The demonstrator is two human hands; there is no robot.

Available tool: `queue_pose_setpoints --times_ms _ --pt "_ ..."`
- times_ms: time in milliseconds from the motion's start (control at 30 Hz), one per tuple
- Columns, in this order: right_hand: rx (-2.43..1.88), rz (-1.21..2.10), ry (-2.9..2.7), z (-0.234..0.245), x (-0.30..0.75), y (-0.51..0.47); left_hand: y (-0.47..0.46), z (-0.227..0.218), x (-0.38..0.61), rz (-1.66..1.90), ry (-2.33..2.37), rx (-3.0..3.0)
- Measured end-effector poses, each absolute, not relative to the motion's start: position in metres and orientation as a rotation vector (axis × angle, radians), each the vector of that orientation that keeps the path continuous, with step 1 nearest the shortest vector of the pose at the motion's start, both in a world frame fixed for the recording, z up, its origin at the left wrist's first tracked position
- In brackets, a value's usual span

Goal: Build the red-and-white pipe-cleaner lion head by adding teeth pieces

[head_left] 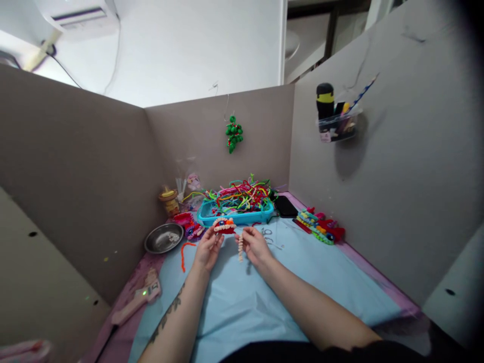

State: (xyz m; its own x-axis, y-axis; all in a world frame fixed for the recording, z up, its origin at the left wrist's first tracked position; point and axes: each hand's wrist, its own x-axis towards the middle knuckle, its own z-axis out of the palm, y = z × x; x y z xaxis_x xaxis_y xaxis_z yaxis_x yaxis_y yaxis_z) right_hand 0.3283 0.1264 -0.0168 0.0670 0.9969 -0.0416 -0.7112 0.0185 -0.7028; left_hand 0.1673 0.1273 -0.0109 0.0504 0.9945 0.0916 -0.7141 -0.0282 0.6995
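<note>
Closest to you, a blue sheet (245,312) covers most of the pink surface (123,337), and on your left lies a pink tool (138,301) with a small green light and a dark cord. Farther in, a bent orange strip (183,258) lies left of your forearm. Above the sheet, your left hand (209,248) pinches a small red piece (224,226) edged with cream curls, with blue and orange details. Just beside it, your right hand (256,245) has its fingers closed on a cream coiled strip (240,247) that hangs down. Past your left hand sit a metal bowl (154,245) of small white bits (173,237) and a cluster of red and purple fuzzy pieces (194,231). Over to the right you have a row of colourful fuzzy pieces (321,227). Beyond your hands stands a blue tray (251,219) heaped with tangled fuzzy strips (245,196), a dark flat object (286,206) to its right and a lidded jar (169,201) to its left. Behind, a green bundle (234,133) hangs against the grey back panel (189,133).
</note>
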Motion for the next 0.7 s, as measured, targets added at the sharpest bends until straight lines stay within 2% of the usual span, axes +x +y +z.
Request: queue_pose_setpoints --times_ms 367,533,700 --pt "-0.843 1.26 -1.076 -0.017 0.324 0.114 0.122 -0.01 0.176 1.501 0.666 0.831" --pt "-0.824 1.356 -1.005 -0.015 0.324 0.114 0.121 -0.011 0.18 1.519 0.718 0.908" --pt "-0.807 1.198 -1.075 -0.012 0.324 0.113 0.119 -0.012 0.182 1.534 0.832 1.024"
